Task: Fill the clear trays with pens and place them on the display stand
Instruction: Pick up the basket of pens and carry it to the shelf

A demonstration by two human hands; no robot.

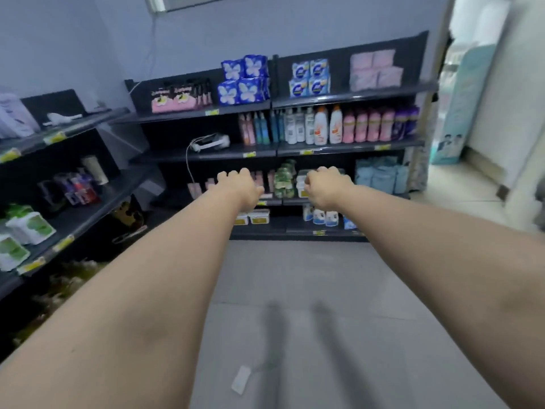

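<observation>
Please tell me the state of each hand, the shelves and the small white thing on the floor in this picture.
left hand: stretched forward, fingers curled, holds nothing.
right hand: stretched forward, fingers curled, holds nothing.
shelves: stocked with bottles and packs; no pens or clear trays visible.
white item: lies flat on the floor.

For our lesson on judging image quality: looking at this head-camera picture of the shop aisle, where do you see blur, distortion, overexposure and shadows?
Head view: motion blur softens the shelves and labels; wide-angle distortion bows the shelf lines and stretches both forearms; the doorway at right is washed out; two long arm shadows fall on the floor; the left hand and right hand are fairly sharp.
</observation>
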